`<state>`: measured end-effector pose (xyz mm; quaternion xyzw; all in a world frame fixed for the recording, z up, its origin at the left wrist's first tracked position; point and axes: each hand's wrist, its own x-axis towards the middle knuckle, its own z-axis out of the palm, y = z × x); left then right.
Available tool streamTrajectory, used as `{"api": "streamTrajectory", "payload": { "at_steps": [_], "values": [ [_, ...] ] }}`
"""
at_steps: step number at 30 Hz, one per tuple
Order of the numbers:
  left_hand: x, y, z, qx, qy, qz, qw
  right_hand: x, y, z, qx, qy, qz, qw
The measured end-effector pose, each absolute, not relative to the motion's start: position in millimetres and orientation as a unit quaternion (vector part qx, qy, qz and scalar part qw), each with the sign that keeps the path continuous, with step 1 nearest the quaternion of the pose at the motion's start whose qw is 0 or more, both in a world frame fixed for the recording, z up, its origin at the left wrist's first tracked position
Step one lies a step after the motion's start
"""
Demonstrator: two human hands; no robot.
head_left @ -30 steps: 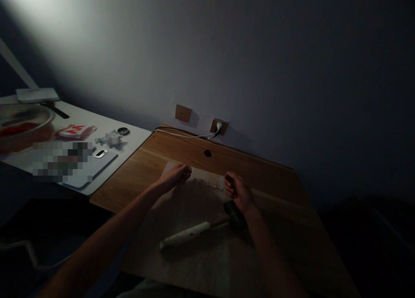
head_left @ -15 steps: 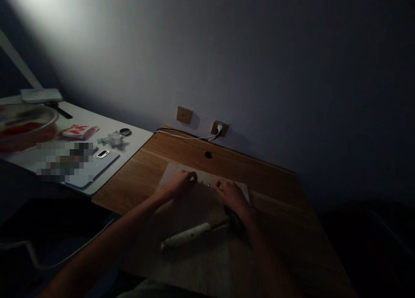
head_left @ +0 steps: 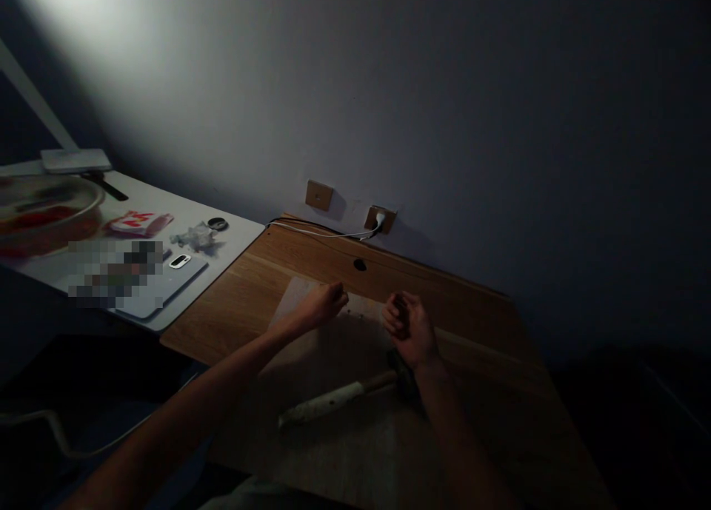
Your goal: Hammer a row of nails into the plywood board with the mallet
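A pale wooden board point(head_left: 311, 414) lies on a brown wooden desk point(head_left: 261, 280) in dim light. My left hand point(head_left: 322, 305) rests near the board's far edge, fingers pinched together on something too small to make out. My right hand point(head_left: 408, 325) hovers just to the right of it, fingers curled shut, contents hidden. Between the hands, small nails seem to stand in the board, though they are hard to see. A hammer point(head_left: 344, 397) with a pale handle and dark head lies on the board, just below my right wrist, untouched.
A white table point(head_left: 233, 232) adjoins the desk on the left, carrying a bowl point(head_left: 47, 214), a red-and-white packet point(head_left: 138, 221), a phone point(head_left: 161, 284) and small items. Two wall sockets point(head_left: 319, 195) sit behind the desk, with a white cable plugged into one. A cable hole point(head_left: 359, 264) pierces the desk.
My right hand dropped to the row of nails half a second ago and has now lifted back with curled fingers. My left hand crept slightly right along the board's far edge. The hammer stayed put.
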<state>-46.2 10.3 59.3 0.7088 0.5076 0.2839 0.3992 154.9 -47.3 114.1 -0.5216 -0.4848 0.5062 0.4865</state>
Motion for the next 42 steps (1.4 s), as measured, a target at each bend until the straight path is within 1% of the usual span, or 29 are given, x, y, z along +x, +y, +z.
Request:
{"api": "streamTrajectory", "payload": {
  "at_steps": [2,3,5,8,10,15,16,18,21,26,30,32,33,35,37,38,40,42],
  "values": [
    [-46,12,64,0.608,0.485,0.323,0.539,154,-44,107,-0.542,-0.499,0.493,0.462],
    [-46,13,66,0.567,0.475,0.328,0.587,154,-42,103,-0.556,-0.514,0.479,0.444],
    [-49,14,68,0.517,0.454,0.330,0.647,154,-38,96,-0.585,-0.553,0.437,0.401],
    [-56,14,67,0.481,0.415,0.328,0.699,154,-34,88,-0.629,-0.614,0.346,0.328],
    [-59,14,64,0.524,0.421,0.322,0.667,152,-33,84,-0.652,-0.644,0.289,0.276],
    [-58,10,52,0.748,0.473,0.242,0.398,144,-37,77,-0.672,-0.693,0.203,0.163],
    [-56,9,50,0.769,0.473,0.228,0.364,143,-38,76,-0.672,-0.700,0.193,0.147],
    [-52,8,48,0.793,0.469,0.202,0.332,141,-38,76,-0.666,-0.713,0.180,0.127],
    [-47,6,49,0.817,0.455,0.174,0.306,139,-39,78,-0.656,-0.724,0.169,0.126],
    [-43,6,54,0.847,0.438,0.159,0.255,142,-38,86,-0.666,-0.709,0.159,0.170],
    [-39,7,57,0.845,0.425,0.193,0.261,147,-37,94,-0.669,-0.694,0.170,0.206],
    [-35,8,59,0.813,0.431,0.246,0.304,150,-39,98,-0.668,-0.690,0.180,0.213],
    [-33,9,61,0.779,0.440,0.276,0.351,151,-40,101,-0.666,-0.690,0.186,0.214],
    [-27,7,62,0.665,0.448,0.322,0.503,153,-43,106,-0.659,-0.694,0.198,0.210],
    [-22,2,61,0.505,0.426,0.324,0.677,151,-45,113,-0.648,-0.704,0.211,0.202],
    [-19,-2,60,0.427,0.407,0.309,0.746,149,-47,117,-0.639,-0.710,0.218,0.198],
    [-16,-12,59,0.307,0.382,0.289,0.822,143,-49,125,-0.619,-0.725,0.235,0.188],
    [-15,-22,60,0.246,0.367,0.300,0.845,136,-52,133,-0.596,-0.741,0.252,0.179]
  ]
}}
